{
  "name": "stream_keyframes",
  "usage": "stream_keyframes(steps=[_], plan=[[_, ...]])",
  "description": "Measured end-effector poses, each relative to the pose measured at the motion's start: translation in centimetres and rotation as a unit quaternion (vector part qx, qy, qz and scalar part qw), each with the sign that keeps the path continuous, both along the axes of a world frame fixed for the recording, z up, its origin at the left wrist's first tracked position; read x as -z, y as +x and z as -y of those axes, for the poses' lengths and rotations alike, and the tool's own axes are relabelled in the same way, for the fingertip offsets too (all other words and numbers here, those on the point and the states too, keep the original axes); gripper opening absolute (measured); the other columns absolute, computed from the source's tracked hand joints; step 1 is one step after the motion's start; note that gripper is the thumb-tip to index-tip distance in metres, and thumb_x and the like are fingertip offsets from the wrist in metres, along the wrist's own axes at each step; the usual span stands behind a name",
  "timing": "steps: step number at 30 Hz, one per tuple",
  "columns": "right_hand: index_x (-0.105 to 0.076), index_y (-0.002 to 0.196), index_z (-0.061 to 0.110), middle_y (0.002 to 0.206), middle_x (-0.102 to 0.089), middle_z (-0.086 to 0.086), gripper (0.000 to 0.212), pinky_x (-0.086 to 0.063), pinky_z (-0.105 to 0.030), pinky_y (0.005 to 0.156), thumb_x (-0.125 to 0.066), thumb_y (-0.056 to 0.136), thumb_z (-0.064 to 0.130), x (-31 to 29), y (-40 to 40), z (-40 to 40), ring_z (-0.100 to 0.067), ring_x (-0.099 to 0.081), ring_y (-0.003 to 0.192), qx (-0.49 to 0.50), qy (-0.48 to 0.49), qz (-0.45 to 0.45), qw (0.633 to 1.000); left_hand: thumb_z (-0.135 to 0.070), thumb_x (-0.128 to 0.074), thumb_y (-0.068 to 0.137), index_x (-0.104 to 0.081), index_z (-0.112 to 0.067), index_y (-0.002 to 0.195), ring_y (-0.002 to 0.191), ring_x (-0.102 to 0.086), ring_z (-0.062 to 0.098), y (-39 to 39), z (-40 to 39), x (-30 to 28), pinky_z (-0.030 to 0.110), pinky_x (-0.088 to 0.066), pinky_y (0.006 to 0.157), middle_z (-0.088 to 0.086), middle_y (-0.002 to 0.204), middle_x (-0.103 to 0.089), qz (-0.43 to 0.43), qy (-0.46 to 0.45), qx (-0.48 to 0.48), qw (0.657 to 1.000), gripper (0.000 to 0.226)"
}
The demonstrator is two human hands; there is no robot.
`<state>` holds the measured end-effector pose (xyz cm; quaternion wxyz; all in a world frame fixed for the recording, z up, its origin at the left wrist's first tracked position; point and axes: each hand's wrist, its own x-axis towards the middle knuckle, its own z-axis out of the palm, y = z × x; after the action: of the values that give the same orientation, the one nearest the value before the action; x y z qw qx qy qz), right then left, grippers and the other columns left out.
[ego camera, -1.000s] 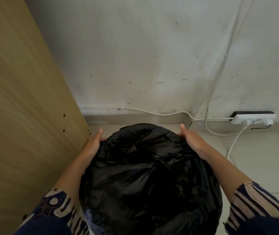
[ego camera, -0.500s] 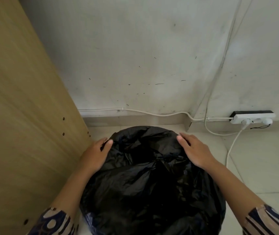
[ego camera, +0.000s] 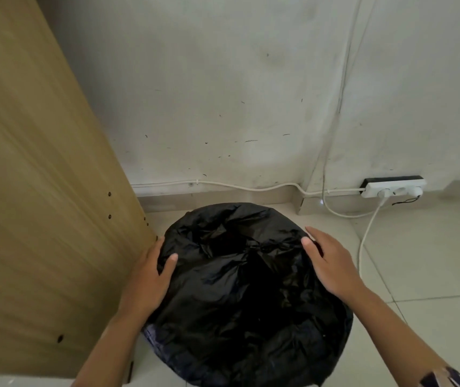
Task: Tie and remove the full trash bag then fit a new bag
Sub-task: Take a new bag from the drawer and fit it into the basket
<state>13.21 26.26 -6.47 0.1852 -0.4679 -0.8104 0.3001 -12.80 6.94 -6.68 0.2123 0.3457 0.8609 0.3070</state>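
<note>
Resting on the rim of the black trash bag, both hands lie flat with fingers nearly straight and gripping nothing. The left hand presses the bag's left edge, its thumb laid over the plastic; the right hand lies on the right edge. The bag, open and crumpled, stands on the tiled floor just beside a wooden panel. A white power strip sits against the wall.

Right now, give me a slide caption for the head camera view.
Both hands, left hand and right hand, rest on the black trash bag beside a wooden panel.
</note>
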Motion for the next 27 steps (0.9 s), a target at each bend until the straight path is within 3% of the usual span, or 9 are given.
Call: stream_keyframes(steps=[2, 5, 7, 10, 13, 16, 19, 23, 27], plan=[[-0.042, 0.134, 0.018, 0.139, -0.046, -0.002, 0.044, -0.025, -0.028, 0.107, -0.039, 0.094, 0.038, 0.9, 1.1, 1.4, -0.019, -0.038, 0.131, -0.025, 0.020, -0.001, 0.999, -0.046, -0.036, 0.092, -0.012, -0.027, 0.145, 0.142, -0.016, 0.016, 1.3, 1.7, 0.5, 0.036, -0.019, 0.114, -0.003, 0.155, -0.014, -0.014, 0.010, 0.009, 1.000, 0.061], [-0.027, 0.141, 0.029, 0.151, -0.025, 0.006, 0.047, -0.015, -0.025, 0.112, -0.033, 0.095, 0.038, 2.0, 2.3, 2.9, -0.008, -0.020, 0.139, -0.053, -0.090, -0.013, 0.994, -0.041, -0.034, 0.093, -0.005, -0.027, 0.146, 0.143, -0.011, 0.016, 2.4, 3.3, 1.3, 0.035, -0.012, 0.117, -0.002, 0.157, -0.007, 0.049, 0.021, 0.002, 0.999, 0.062], [-0.022, 0.142, 0.032, 0.151, -0.024, 0.010, 0.049, -0.016, -0.024, 0.112, -0.030, 0.095, 0.041, 2.0, 2.9, 3.2, -0.007, -0.021, 0.138, -0.044, -0.133, -0.035, 0.990, -0.042, -0.033, 0.093, -0.001, -0.028, 0.146, 0.142, -0.016, 0.020, 2.4, 3.9, 1.0, 0.037, -0.014, 0.116, 0.000, 0.156, -0.010, 0.106, 0.036, -0.027, 0.993, 0.063], [-0.028, 0.140, 0.029, 0.148, -0.033, 0.003, 0.062, -0.024, -0.042, 0.115, -0.024, 0.087, 0.062, 1.5, 3.9, 4.2, -0.015, -0.028, 0.137, -0.003, -0.048, -0.052, 0.997, -0.045, -0.033, 0.092, -0.006, -0.028, 0.146, 0.141, -0.018, 0.022, 3.1, 5.3, 0.2, 0.040, -0.016, 0.115, 0.001, 0.155, -0.014, 0.077, 0.051, -0.052, 0.994, 0.063], [-0.029, 0.141, 0.023, 0.152, -0.020, -0.003, 0.061, -0.016, -0.036, 0.116, -0.031, 0.087, 0.051, 1.2, 4.8, 8.0, -0.017, -0.016, 0.141, 0.083, -0.049, -0.103, 0.990, -0.044, -0.034, 0.091, -0.014, -0.024, 0.145, 0.142, -0.015, 0.023, 5.7, 7.2, -0.4, 0.041, -0.016, 0.114, 0.005, 0.155, -0.014, 0.049, 0.105, -0.129, 0.985, 0.061], [-0.022, 0.143, 0.025, 0.153, -0.013, 0.000, 0.059, -0.018, -0.037, 0.115, -0.041, 0.089, 0.040, 2.4, 5.3, 12.1, -0.018, -0.016, 0.141, 0.116, -0.147, -0.175, 0.967, -0.035, -0.042, 0.092, -0.019, -0.021, 0.144, 0.130, -0.033, 0.025, 9.8, 8.4, -0.6, 0.042, -0.032, 0.104, 0.004, 0.147, -0.025, 0.195, 0.152, -0.212, 0.946, 0.058], [-0.029, 0.140, 0.023, 0.140, -0.035, 0.002, 0.056, -0.042, -0.041, 0.100, -0.054, 0.089, 0.023, 4.0, 5.4, 13.8, -0.023, -0.049, 0.118, 0.178, -0.175, -0.245, 0.937, -0.006, -0.054, 0.087, -0.030, -0.019, 0.135, 0.099, -0.048, 0.015, 13.2, 9.2, 0.0, 0.038, -0.043, 0.090, -0.004, 0.128, -0.036, 0.338, 0.223, -0.217, 0.888, 0.055], [-0.056, 0.117, 0.008, 0.114, -0.060, -0.011, 0.034, -0.045, -0.035, 0.090, -0.057, 0.084, -0.002, 5.2, 6.0, 14.2, -0.031, -0.058, 0.104, 0.201, -0.105, -0.179, 0.957, 0.003, -0.058, 0.083, -0.039, -0.009, 0.130, 0.103, -0.051, 0.020, 13.6, 10.7, 1.6, 0.031, -0.041, 0.090, 0.001, 0.122, -0.041, 0.263, 0.183, -0.193, 0.927, 0.052], [-0.054, 0.122, 0.006, 0.130, -0.052, -0.013, 0.036, -0.041, -0.034, 0.097, -0.056, 0.087, 0.004, 4.6, 6.8, 14.7, -0.029, -0.049, 0.121, 0.155, -0.091, -0.173, 0.969, -0.008, -0.060, 0.084, -0.037, -0.014, 0.136, 0.111, -0.050, 0.027, 13.8, 11.9, 2.5, 0.037, -0.047, 0.090, 0.008, 0.143, -0.035, 0.190, 0.160, -0.172, 0.953, 0.057]])
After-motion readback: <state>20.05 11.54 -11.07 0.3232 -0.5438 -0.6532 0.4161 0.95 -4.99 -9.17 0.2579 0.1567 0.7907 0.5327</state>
